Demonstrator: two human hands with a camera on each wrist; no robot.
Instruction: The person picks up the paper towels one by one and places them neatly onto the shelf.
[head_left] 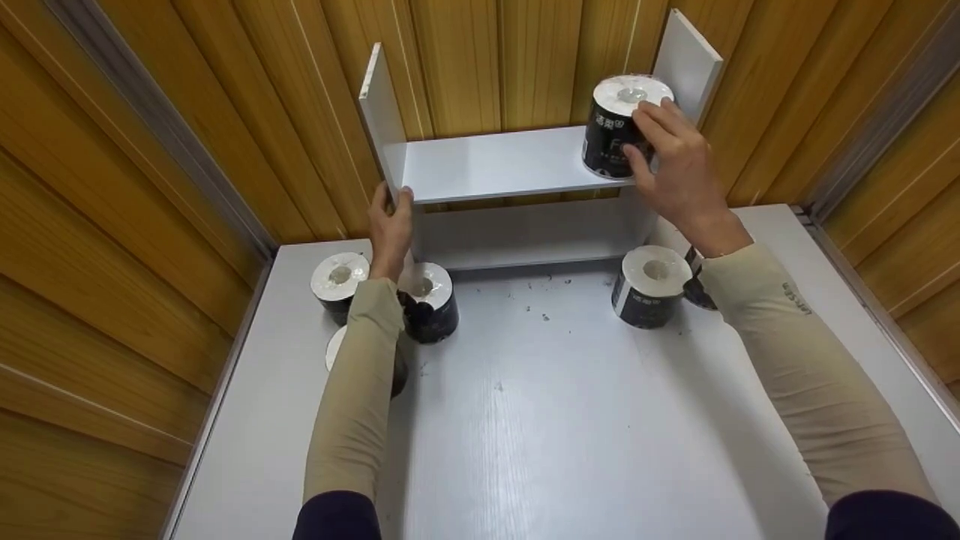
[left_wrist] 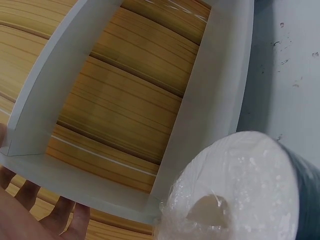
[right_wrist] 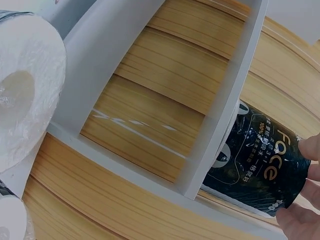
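Note:
A white shelf [head_left: 495, 163] stands against the back wall, with two upright side panels. My left hand [head_left: 391, 232] grips its left side panel; in the left wrist view the fingers of the left hand [left_wrist: 45, 210] curl behind that panel. At the upper board's right end, my right hand [head_left: 679, 169] holds a black-wrapped paper roll [head_left: 611, 139] upright, fingers at its top edge and thumb on its front. The right wrist view shows that roll [right_wrist: 262, 160] against the board, with fingertips of the right hand [right_wrist: 302, 195] on it.
On the white table [head_left: 525, 420], one roll [head_left: 649, 289] stands below the shelf's right end, with another partly hidden beside it. Several rolls, including one at the far left [head_left: 340, 279], stand around my left forearm. Dark specks lie near the shelf's base.

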